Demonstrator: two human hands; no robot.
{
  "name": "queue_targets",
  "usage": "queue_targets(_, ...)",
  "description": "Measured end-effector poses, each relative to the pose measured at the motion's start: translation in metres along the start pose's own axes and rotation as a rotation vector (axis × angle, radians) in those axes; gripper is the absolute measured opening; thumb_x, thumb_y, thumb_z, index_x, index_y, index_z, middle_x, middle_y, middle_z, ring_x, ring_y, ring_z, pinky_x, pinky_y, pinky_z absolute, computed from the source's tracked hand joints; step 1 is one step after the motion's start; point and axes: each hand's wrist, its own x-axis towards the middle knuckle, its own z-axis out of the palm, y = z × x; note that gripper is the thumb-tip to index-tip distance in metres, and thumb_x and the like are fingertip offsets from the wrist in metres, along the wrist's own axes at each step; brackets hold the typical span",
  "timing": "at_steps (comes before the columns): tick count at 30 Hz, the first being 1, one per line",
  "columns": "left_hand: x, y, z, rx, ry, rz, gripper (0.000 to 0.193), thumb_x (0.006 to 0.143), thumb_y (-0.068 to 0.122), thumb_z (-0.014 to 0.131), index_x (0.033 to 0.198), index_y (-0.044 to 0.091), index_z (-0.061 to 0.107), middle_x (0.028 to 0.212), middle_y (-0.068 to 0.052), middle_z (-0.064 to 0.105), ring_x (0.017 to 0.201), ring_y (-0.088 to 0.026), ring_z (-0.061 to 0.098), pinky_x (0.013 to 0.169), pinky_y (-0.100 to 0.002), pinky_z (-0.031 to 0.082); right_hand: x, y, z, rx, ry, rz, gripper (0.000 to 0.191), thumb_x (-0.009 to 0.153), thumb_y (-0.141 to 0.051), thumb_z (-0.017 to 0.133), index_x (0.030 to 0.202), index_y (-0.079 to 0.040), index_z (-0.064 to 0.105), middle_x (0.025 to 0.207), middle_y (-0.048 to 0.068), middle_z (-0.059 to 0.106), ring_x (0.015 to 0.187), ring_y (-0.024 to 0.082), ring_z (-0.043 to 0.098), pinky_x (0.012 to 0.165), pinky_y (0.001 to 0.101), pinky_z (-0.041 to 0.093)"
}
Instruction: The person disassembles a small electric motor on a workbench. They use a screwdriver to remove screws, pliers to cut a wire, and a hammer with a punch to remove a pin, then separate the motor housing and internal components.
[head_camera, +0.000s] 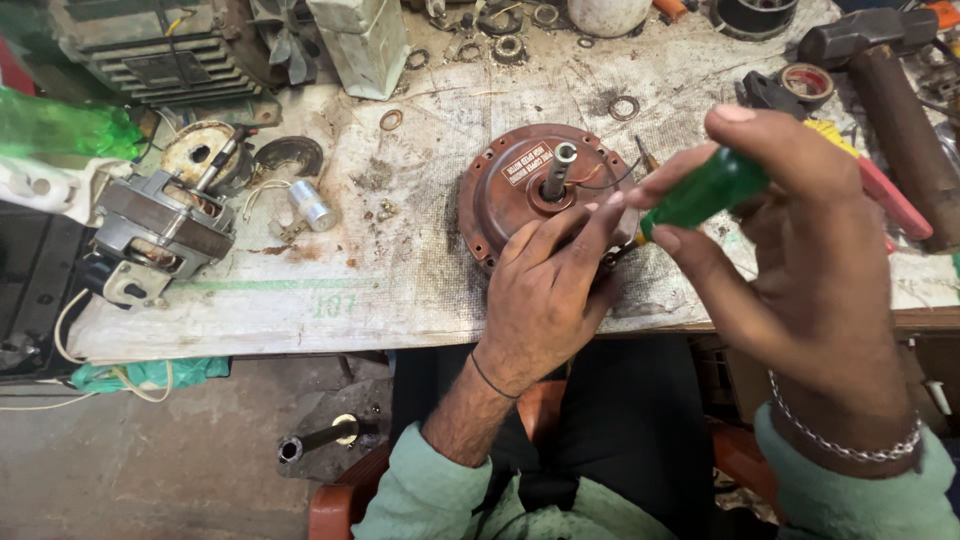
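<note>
Fastener-working step, by my judgement. Left hand presses the round brown motor cover at desk centre; right hand, at 3 o'clock, clenches a green-handled screwdriver (tip hidden). Next move needs steady bracing.

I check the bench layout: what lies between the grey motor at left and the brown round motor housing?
A small silver capacitor with wires, in the head view.
</note>
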Motion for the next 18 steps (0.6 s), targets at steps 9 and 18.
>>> queue_targets(9, -0.003, 0.005, 0.001, 0.125, 0.066, -0.008, 0.068, 0.097, 0.024, 0.083, 0.152, 0.009, 0.047, 0.135, -0.002, 0.069, 0.137, -0.020, 0.058, 0.122, -0.043, 0.031, -0.021, 0.027, -0.007, -0.162, 0.052, -0.089, 0.078, 0.094, 0.011, 0.069, 0.152, -0.009, 0.022, 0.136, 0.024, 0.049, 0.117, 0.027, 0.065, 0.102, 0.0361, 0.064)
queue_targets(18, -0.004, 0.005, 0.000, 0.125, 0.055, 0.002, 0.062, 0.097, 0.022, 0.083, 0.149, 0.010, 0.053, 0.117, 0.001, 0.074, 0.135, -0.017, 0.059, 0.127, -0.044, 0.025, -0.024, 0.026, -0.006, -0.045, 0.106, -0.077, 0.064, 0.098, 0.007, 0.064, 0.149, -0.008, 0.028, 0.132, 0.017, 0.045, 0.123, 0.023, 0.062, 0.106, 0.0350, 0.062)
